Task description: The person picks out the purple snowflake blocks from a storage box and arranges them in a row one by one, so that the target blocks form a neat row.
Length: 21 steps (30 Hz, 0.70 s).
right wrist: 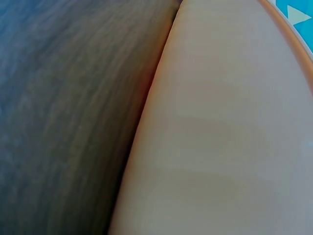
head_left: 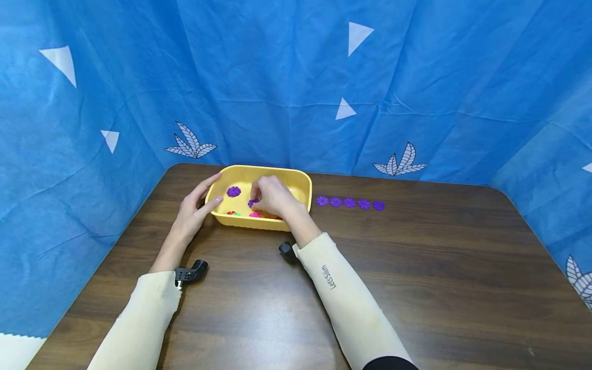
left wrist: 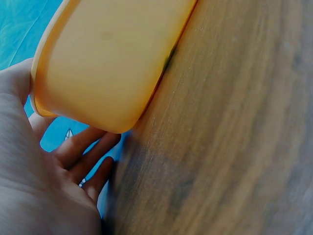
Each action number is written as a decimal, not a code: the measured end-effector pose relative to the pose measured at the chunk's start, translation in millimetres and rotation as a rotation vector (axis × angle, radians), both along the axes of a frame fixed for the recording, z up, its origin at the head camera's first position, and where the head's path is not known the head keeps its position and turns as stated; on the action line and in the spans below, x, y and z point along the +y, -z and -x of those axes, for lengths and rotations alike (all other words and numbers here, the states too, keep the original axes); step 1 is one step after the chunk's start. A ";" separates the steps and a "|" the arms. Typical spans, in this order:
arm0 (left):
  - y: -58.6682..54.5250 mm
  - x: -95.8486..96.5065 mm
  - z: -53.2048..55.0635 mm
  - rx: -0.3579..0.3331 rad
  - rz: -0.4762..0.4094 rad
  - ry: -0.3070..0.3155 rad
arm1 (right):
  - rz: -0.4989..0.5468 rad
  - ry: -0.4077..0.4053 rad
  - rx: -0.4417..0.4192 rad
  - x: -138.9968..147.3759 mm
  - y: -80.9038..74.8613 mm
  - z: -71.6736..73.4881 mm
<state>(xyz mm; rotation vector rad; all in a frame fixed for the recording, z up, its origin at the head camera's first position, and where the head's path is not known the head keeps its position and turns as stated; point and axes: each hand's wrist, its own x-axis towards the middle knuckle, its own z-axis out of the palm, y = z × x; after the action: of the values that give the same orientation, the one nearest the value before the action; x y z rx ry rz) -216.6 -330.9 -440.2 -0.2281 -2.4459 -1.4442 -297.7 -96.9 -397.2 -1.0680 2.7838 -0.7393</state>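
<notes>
A yellow plastic bin (head_left: 252, 222) stands on the table toward the back. My left hand (head_left: 190, 211) holds its left end, the thumb at the rim and the other fingers along the outside. In the left wrist view, the fingers (left wrist: 73, 149) curve beside the bin's end wall (left wrist: 98, 110). My right hand (head_left: 276, 197) reaches down into the bin and pinches a purple snowflake disc (head_left: 253, 203) between thumb and fingers. Another purple disc (head_left: 234, 191) lies to its left inside the bin. The right wrist view shows the bin's outer wall (right wrist: 215, 122), with the right hand hidden.
Several purple snowflake discs (head_left: 349, 202) lie in a row on the wooden table (head_left: 439, 267), right of the bin. Pink (head_left: 255, 215), red and green pieces show along the bin's near side. A blue curtain (head_left: 296, 77) hangs behind the table.
</notes>
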 end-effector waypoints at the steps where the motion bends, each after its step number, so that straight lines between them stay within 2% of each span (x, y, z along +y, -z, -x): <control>1: 0.0 0.0 0.1 0.001 0.001 0.000 | 0.002 0.000 -0.003 0.2 0.0 0.2; 15: -0.7 1.2 0.8 -0.002 0.012 -0.003 | 0.054 -0.034 -0.113 0.8 1.7 3.4; 21: -0.5 0.3 0.3 -0.012 0.005 -0.008 | 0.086 -0.041 -0.107 1.2 1.1 3.9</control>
<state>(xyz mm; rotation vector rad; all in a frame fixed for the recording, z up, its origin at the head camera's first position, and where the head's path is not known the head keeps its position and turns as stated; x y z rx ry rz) -216.9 -330.6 -439.7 -0.2114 -2.4570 -1.4407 -301.6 -95.7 -398.3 -1.0620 2.6550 -0.8914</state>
